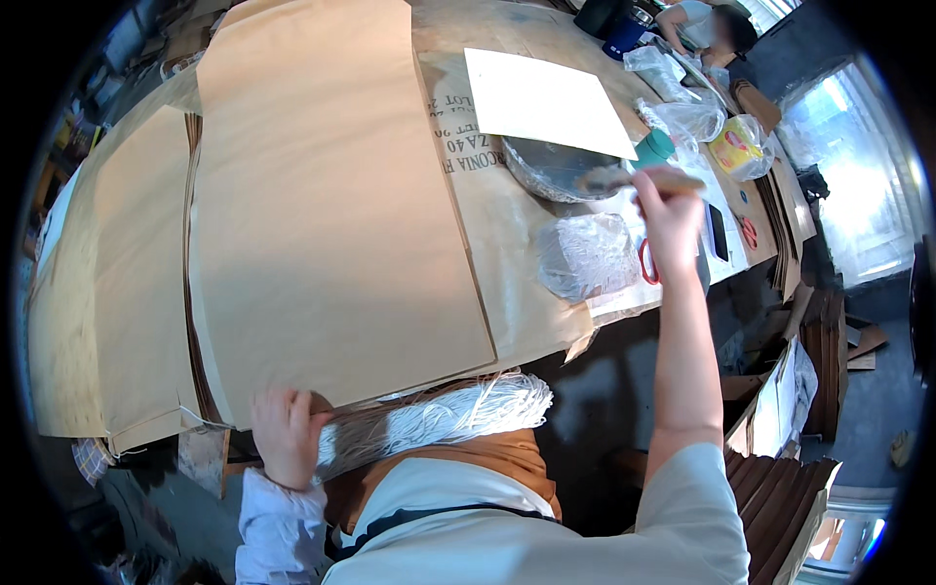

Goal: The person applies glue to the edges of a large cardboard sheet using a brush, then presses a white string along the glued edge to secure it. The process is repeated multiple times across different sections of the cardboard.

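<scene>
My right hand (667, 222) grips a brush by its wooden handle (685, 183). The brush's blurred head points left, over the near rim of a round basin (546, 180). A pale sheet of card (546, 102) covers the far part of that basin. At the table's near edge, my left hand (283, 434) is closed with curled fingers beside the corner of a large stack of brown paper sheets (331, 214); what it grips cannot be made out. A bundle of white strings (444, 414) lies across my lap, just right of that hand.
More brown paper (141, 273) is stacked at left. Right of the basin are a plastic-wrapped bundle (588, 255), red-handled scissors (748, 232), a phone (718, 232), a green-capped container (654, 146) and plastic bags (692, 119). Another person (697, 24) sits at the far right.
</scene>
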`<state>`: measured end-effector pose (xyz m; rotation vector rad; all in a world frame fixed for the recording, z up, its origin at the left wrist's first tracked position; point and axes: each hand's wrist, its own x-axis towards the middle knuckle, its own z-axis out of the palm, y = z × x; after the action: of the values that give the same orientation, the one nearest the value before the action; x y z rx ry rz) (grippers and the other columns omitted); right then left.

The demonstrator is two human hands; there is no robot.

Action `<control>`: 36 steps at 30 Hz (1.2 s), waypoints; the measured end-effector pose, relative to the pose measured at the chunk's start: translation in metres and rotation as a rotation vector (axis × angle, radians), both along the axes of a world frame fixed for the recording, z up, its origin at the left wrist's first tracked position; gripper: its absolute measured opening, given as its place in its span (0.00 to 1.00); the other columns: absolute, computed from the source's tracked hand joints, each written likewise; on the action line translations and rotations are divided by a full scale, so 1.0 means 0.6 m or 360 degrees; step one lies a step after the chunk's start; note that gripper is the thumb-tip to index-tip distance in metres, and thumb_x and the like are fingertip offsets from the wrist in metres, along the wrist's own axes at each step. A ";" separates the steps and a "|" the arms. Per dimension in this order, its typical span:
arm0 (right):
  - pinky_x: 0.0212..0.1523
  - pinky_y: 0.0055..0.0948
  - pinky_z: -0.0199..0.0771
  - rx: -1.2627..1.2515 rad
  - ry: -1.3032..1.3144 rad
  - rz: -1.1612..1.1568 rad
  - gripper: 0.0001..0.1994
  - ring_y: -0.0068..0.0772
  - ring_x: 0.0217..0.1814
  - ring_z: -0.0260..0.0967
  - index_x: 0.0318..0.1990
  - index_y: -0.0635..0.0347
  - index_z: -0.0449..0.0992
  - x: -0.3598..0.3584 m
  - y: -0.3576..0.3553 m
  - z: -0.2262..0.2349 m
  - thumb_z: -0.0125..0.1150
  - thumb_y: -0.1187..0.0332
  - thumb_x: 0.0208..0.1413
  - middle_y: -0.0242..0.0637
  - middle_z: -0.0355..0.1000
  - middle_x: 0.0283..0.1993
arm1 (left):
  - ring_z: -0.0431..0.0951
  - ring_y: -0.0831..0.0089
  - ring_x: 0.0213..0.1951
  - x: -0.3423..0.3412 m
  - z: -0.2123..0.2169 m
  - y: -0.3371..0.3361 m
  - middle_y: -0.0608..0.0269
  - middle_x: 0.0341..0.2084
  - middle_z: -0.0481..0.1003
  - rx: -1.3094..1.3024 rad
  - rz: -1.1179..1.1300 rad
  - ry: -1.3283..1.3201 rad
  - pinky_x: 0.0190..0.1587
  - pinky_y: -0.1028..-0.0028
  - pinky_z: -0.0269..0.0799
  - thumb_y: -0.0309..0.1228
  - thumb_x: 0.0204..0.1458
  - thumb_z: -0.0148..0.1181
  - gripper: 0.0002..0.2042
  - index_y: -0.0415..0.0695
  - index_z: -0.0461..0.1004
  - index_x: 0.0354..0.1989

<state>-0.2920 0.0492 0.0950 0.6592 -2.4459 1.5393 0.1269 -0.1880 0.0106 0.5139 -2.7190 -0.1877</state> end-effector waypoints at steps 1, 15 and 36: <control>0.21 0.19 0.64 -0.0036 0.0003 0.0022 0.07 0.17 0.20 0.66 0.30 0.66 0.75 -0.029 -0.018 -0.013 0.62 0.71 0.52 0.33 0.72 0.21 | 0.70 0.57 0.34 0.010 -0.005 0.014 0.56 0.31 0.69 0.0125 -0.0143 0.0043 0.35 0.63 0.65 0.27 0.29 0.70 0.19 0.42 0.72 0.34; 0.14 0.22 0.66 -0.0145 -0.0338 -0.0299 0.13 0.21 0.15 0.66 0.28 0.68 0.72 -0.056 -0.035 -0.031 0.61 0.65 0.55 0.36 0.71 0.18 | 0.75 0.61 0.27 0.101 -0.129 0.058 0.59 0.24 0.73 0.0376 -0.0232 -0.0228 0.29 0.65 0.71 0.24 0.40 0.58 0.08 0.41 0.77 0.31; 0.26 0.31 0.68 0.0288 0.0188 0.1656 0.10 0.39 0.26 0.70 0.38 0.62 0.76 0.486 -0.245 -0.032 0.66 0.74 0.46 0.40 0.72 0.27 | 0.71 0.65 0.32 0.157 0.025 -0.011 0.51 0.47 0.72 0.0062 0.0274 -0.0258 0.31 0.70 0.68 0.19 0.37 0.56 0.08 0.34 0.73 0.29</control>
<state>-0.0005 -0.0979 0.0759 2.2175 -2.2284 1.4188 0.2212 -0.1947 0.0255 0.8032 -2.8122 -0.1600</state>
